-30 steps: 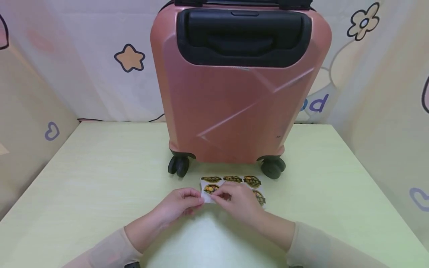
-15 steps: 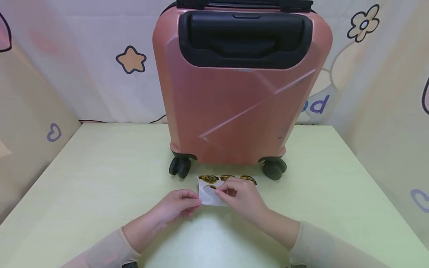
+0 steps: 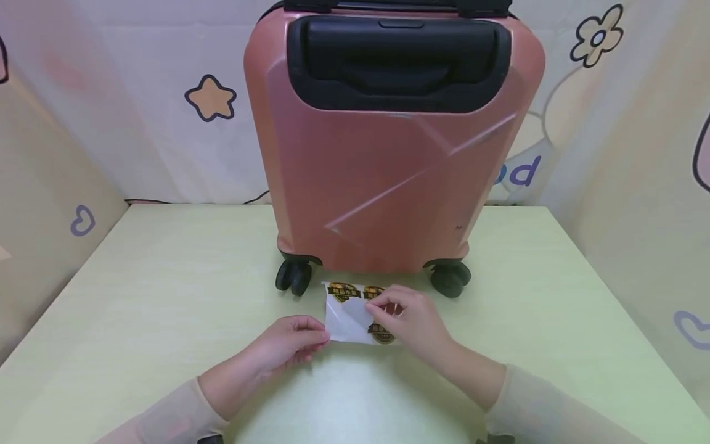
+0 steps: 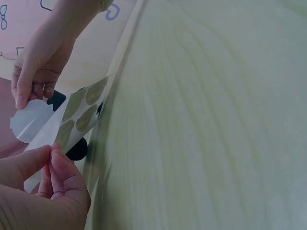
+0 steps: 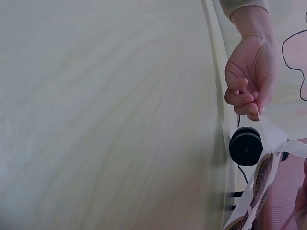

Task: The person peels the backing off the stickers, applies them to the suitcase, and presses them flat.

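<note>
My left hand (image 3: 291, 344) pinches the lower left corner of a white sticker sheet (image 3: 339, 324) between thumb and fingers. Dark and gold round stickers run along the top of the sheet and beside its bare lower left part. With thumb and forefinger, my right hand (image 3: 413, 316) pinches a peeled sticker (image 4: 32, 120), its plain whitish back showing in the left wrist view. The sheet is tilted up toward the head camera, and the right hand covers its right part. At the right wrist view's edge, only a bit of the right hand (image 5: 302, 206) shows.
A pink hard-shell suitcase (image 3: 383, 179) with a black handle recess (image 3: 399, 61) stands upright just behind the sheet. Black wheels (image 3: 294, 276) carry it on the pale table (image 3: 183, 277). Printed fabric (image 3: 138, 123) hangs behind and at both sides.
My right hand has peeled the sticker from the sheet's lower left and moved slightly right and up with it. The sheet tilts up more; the left hand keeps its corner.
</note>
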{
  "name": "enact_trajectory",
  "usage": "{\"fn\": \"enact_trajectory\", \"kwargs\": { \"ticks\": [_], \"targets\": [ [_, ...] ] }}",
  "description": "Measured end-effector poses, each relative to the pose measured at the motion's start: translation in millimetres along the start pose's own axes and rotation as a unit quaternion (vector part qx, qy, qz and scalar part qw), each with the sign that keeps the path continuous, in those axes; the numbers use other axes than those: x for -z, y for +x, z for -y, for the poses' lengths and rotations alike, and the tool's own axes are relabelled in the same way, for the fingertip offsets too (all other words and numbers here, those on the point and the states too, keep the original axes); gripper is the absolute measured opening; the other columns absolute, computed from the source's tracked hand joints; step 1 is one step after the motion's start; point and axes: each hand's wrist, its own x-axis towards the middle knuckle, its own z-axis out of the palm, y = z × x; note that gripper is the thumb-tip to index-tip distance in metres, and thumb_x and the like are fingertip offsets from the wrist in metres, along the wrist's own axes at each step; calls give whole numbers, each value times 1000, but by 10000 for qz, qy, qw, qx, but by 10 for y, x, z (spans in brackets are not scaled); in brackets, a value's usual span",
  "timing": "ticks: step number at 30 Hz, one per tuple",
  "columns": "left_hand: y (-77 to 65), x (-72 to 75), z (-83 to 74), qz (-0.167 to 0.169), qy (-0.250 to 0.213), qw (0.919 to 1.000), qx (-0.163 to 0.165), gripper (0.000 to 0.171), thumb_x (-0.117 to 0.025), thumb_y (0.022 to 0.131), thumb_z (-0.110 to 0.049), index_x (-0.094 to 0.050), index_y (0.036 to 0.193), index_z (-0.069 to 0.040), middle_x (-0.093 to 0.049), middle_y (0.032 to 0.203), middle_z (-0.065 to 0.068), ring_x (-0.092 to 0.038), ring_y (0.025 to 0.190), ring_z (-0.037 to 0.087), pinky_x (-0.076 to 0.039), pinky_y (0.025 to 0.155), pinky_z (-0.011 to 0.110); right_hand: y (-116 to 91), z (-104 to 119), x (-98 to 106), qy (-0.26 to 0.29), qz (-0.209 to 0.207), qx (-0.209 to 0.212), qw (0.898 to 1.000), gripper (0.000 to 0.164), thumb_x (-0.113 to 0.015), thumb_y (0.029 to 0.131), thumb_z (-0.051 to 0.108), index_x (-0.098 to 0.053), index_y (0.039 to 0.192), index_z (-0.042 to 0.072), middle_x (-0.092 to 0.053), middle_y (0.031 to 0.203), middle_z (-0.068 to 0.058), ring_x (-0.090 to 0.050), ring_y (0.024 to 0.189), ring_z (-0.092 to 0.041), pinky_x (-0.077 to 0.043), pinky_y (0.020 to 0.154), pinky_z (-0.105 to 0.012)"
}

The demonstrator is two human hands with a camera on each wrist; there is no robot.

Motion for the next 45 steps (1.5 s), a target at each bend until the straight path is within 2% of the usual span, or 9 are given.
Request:
{"fn": "enact_trajectory", "kwargs": {
  "ticks": [14, 18, 24, 29, 33, 36, 39, 43, 45],
  "targets": [
    [-29, -15, -2, -184, 293, 9994, -85, 23, -64, 87, -14, -60, 102, 3, -63, 82, 3, -57, 74, 13, -48, 62, 25, -6, -46, 47, 165, -293, 64, 9994, 8, -75, 77, 4, -73, 80, 11, -61, 71, 11, -51, 62, -7, -47, 56, -24],
    [-45, -4, -32, -270, 779, 9965, -165, 26, -65, 87, -17, -63, 106, 2, -65, 87, 5, -59, 76, 14, -49, 64, 27, -7, -45, 53, 176, -323, 144, 9992, 9, -75, 76, 4, -73, 80, 11, -61, 71, 11, -51, 62, -6, -46, 55, -23],
    [-137, 55, -102, -578, 1759, 9804, -681, 28, -63, 88, -19, -66, 111, -3, -66, 98, 7, -60, 79, 18, -49, 61, 31, -6, -33, 61, 248, -288, 170, 9991, 5, -74, 78, 4, -72, 80, 8, -62, 73, 10, -53, 62, -7, -48, 56, -26],
    [-202, 42, -202, -451, 1466, 9833, -979, 28, -60, 91, -21, -66, 110, -1, -65, 95, 11, -60, 81, 19, -48, 62, 31, 17, 10, 86, 259, -349, 351, 9984, 7, -74, 78, 4, -72, 83, 10, -62, 78, 9, -53, 64, -7, -49, 57, -26],
    [-264, -81, -350, -427, 918, 9889, -1090, 30, -61, 91, -23, -68, 110, -1, -63, 89, 10, -60, 80, 17, -48, 65, 29, 51, 42, 100, 185, -501, 804, 9953, 12, -73, 78, 2, -72, 87, 10, -62, 82, 9, -53, 68, -7, -50, 59, -26],
    [-304, -202, -457, -374, 456, 9906, -1232, 30, -62, 90, -22, -68, 109, 0, -62, 86, 7, -58, 78, 17, -47, 62, 26, 72, 59, 107, 16, -689, 1365, 9882, 15, -74, 76, -1, -72, 87, 9, -60, 82, 7, -55, 70, -7, -50, 62, -23],
    [-317, -292, -530, -248, 119, 9911, -1306, 30, -63, 90, -23, -68, 109, 0, -62, 86, 5, -57, 76, 16, -45, 59, 24, 98, 94, 124, -297, -914, 2065, 9737, 15, -74, 74, -2, -71, 85, 7, -57, 80, 4, -56, 69, -9, -49, 61, -20],
    [-315, -360, -590, -283, -165, 9917, -1247, 29, -63, 90, -24, -69, 106, -1, -63, 85, 4, -56, 74, 16, -43, 57, 23, 154, 139, 150, -843, -1347, 3011, 9403, 3, -69, 81, 7, -71, 82, 5, -56, 74, 1, -53, 63, -11, -45, 54, -19],
    [-309, -376, -607, -328, -273, 9916, -1220, 28, -63, 90, -23, -69, 105, 0, -63, 84, 4, -56, 73, 15, -42, 57, 23, 182, 153, 160, -1095, -1564, 3408, 9205, 12, -64, 86, 11, -71, 80, 4, -56, 72, 1, -52, 60, -12, -44, 52, -19]
  ]
}}
